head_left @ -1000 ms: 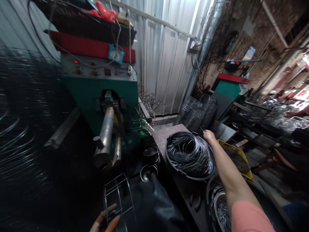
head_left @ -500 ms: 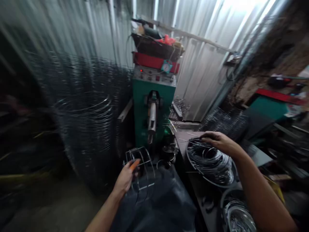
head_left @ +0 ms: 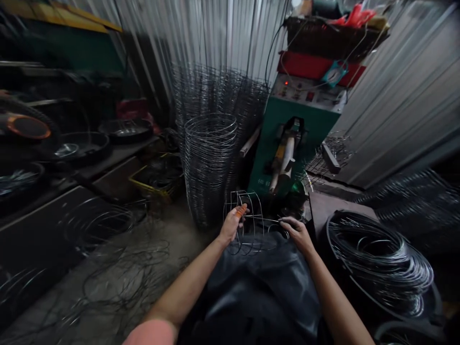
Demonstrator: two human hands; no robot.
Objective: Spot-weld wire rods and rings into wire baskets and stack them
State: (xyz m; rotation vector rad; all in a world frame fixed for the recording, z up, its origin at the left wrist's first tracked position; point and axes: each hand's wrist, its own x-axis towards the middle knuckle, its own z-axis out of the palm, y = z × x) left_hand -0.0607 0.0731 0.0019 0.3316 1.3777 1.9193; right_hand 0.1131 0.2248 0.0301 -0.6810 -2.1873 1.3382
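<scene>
My left hand point(head_left: 232, 225) grips a small cage of thin steel wire point(head_left: 247, 223) above my lap, with an orange guard on one fingertip point(head_left: 242, 211). My right hand point(head_left: 296, 235) is closed on a thin straight wire point(head_left: 268, 220), which reaches across to the cage. Both hands rest close together in front of my dark apron point(head_left: 258, 297). To the right of my right hand, a large coil of black-and-silver wire point(head_left: 379, 263) lies in a round black tub.
A tall stack of wire cages point(head_left: 208, 163) stands just ahead, beside a green machine with a steel fitting point(head_left: 291, 143). Loose wire scraps point(head_left: 118, 282) litter the floor at the left. A yellow crate point(head_left: 143, 179) sits beyond them, and corrugated metal walls point(head_left: 406, 91) surround the space.
The view has swung left. My right hand has moved from the wire tub to the cage, bringing a thin wire. My left hand still holds the cage.
</scene>
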